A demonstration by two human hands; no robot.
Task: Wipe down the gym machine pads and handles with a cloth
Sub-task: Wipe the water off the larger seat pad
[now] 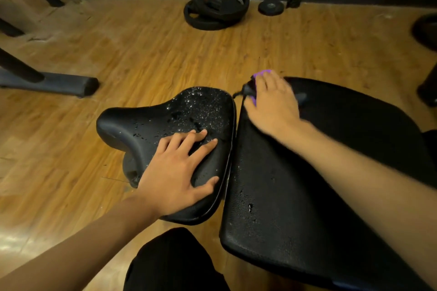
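Note:
A black saddle-shaped seat pad [151, 123] sits in the middle, its far part beaded with water drops. My left hand [179, 168] lies flat on its near right part, fingers spread and straight. To the right is a larger black back pad [283, 208] with a few drops on it. My right hand [272, 99] presses a purple cloth [261, 74] onto that pad's far left corner; the hand is motion-blurred and covers most of the cloth, which shows only past the fingertips.
Wooden floor all around. Black weight plates [216, 7] and a small plate [270, 7] lie by the far dark wall. A grey machine foot [59, 85] and dark frame tubes stand at left. Dark equipment is at the right edge [428, 30]. My dark-trousered knee [172, 260] is below.

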